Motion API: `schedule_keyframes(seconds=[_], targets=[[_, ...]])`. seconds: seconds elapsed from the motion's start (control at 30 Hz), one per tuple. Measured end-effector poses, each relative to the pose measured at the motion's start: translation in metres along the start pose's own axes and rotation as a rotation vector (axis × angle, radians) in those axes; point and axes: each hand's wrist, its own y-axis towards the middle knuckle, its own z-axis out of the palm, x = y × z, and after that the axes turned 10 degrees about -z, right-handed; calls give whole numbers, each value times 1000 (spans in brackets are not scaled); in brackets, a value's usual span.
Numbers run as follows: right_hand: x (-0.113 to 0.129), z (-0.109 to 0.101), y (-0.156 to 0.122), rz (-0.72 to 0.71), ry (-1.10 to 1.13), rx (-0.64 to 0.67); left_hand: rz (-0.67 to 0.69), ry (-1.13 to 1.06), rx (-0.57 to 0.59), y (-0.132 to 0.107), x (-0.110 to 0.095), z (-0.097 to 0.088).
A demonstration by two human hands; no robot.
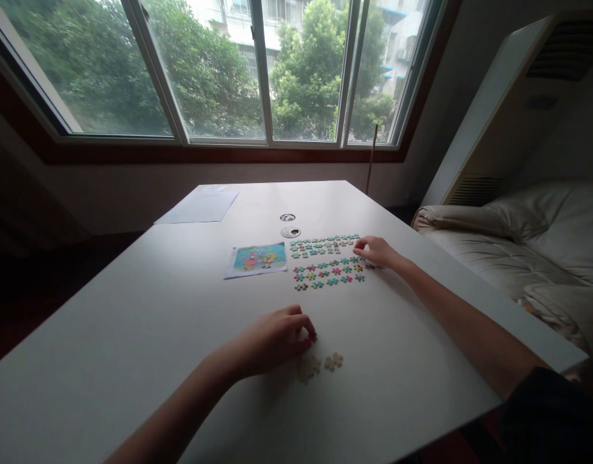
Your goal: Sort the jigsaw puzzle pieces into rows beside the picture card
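Note:
My left hand (281,335), low over the near middle of the table, has its fingers closed on a dark reddish jigsaw piece (310,338). Just below it lie several tan jigsaw pieces (333,362), plain side showing. Farther off, rows of coloured jigsaw pieces (320,274), mostly teal with some pink and yellow, are laid out apart from one another. At the right end of these rows is my right hand (378,252), thumb and finger pinched together; whatever is between them is too small to tell. Left of the rows lies a cartoon picture sheet (260,259).
The white table (146,322) reaches towards a window. Two round table inserts (291,232) are set behind the pieces, and a pale sheet (197,206) lies at the far left. A cream sofa (490,238) stands to the right, by a tall white appliance (499,103).

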Motion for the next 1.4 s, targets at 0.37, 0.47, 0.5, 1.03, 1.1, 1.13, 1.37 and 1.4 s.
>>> schedule_keyframes(seconds=[0.37,0.47,0.5,1.03,1.1,1.13,1.37,1.4], targets=[[-8,1,-20,21,24,-37,-19,2,8,3,2,0],[-10,1,-19,10,46,-12,-21,8,5,2,4,-1],[-10,-1,-19,6,49,-14,-22,10,4,2,4,-2],[116,8,-71,-535,180,-191,-73,-531,-178,16,17,12],[129,12,-78,-555,196,-213,-109,-766,-194,18,12,13],[134,13,-81,-549,206,-228,-132,-862,-201,19,9,13],[148,15,-84,-501,289,-342,-187,-1053,-210,17,-1,12],[148,15,-84,-509,295,-351,-178,-1044,-214,17,-1,12]])
